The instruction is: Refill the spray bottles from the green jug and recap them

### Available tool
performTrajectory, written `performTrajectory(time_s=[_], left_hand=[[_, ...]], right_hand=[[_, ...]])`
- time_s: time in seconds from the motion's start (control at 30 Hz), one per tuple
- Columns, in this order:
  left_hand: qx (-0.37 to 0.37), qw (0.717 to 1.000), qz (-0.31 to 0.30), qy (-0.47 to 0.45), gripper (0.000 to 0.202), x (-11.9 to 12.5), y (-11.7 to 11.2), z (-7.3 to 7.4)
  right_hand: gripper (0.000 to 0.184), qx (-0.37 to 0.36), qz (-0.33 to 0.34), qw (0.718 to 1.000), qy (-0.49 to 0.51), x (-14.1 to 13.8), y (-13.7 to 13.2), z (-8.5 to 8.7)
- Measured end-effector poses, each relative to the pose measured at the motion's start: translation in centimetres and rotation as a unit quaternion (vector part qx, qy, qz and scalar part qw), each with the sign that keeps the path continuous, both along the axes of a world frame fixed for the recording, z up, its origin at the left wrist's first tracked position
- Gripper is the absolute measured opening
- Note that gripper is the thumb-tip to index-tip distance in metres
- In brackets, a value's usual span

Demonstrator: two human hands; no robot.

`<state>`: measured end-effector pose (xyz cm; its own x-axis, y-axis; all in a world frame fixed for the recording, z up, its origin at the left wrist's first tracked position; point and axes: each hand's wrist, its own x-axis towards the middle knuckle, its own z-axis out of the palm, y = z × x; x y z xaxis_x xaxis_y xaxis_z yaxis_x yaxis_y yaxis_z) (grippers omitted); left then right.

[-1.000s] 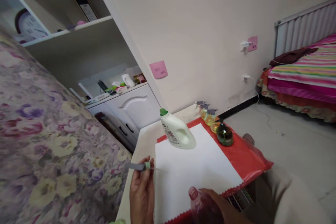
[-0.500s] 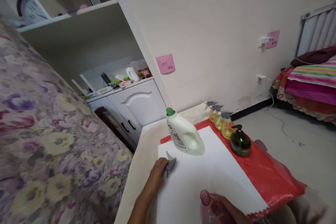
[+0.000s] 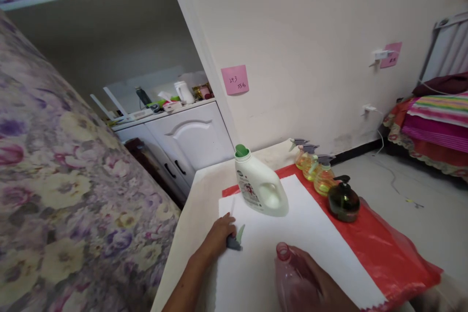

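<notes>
My left hand (image 3: pixel 219 236) rests at the left edge of a white sheet (image 3: pixel 314 248) with its fingers closed on a grey and green spray head (image 3: pixel 236 240), whose thin tube sticks up past the fingers. My right hand (image 3: pixel 321 285) wraps round a pink see-through bottle (image 3: pixel 288 275) with an open neck, near the bottom of the view. A white jug with a green cap (image 3: pixel 260 185) stands just beyond the spray head.
A red cloth (image 3: pixel 395 248) lies under the white sheet on a small pale table (image 3: pixel 193 209). Yellow spray bottles (image 3: pixel 316 173) and a dark green pump bottle (image 3: pixel 343 200) stand on its far right. A flowered bedspread (image 3: pixel 69 180) fills the left, a white cupboard (image 3: pixel 183 141) stands behind.
My left hand has moved forward from the near table edge onto the white sheet, lowering the spray head onto it. The pink bottle stays in my right hand. The view has shifted left.
</notes>
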<state>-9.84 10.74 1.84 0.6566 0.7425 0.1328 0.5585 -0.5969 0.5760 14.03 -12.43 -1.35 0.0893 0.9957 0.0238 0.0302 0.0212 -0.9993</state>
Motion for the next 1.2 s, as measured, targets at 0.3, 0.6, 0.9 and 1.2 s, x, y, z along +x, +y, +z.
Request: performTrajectory(time_s=[0.3, 0.6, 0.9, 1.2], left_hand=[[0.059, 0.986, 0.153, -0.030, 0.033, -0.5, -3.5, -3.2], [0.089, 0.962, 0.207, 0.154, 0.049, 1.6, -5.6, -4.2], [0.105, 0.961, 0.203, 0.157, 0.058, 0.0, -5.2, -5.4], [0.102, 0.956, 0.200, 0.190, 0.076, 0.3, -5.9, -5.8]], right_hand=[[0.085, 0.056, -0.064, 0.996, -0.004, -0.8, 4.6, -1.7], [0.089, 0.025, -0.104, 0.993, -0.046, -1.9, 5.3, -3.9], [0.092, 0.013, -0.076, 0.996, -0.055, -3.0, 5.8, -2.6], [0.100, -0.008, -0.076, 0.994, -0.079, -2.7, 5.1, -3.3]])
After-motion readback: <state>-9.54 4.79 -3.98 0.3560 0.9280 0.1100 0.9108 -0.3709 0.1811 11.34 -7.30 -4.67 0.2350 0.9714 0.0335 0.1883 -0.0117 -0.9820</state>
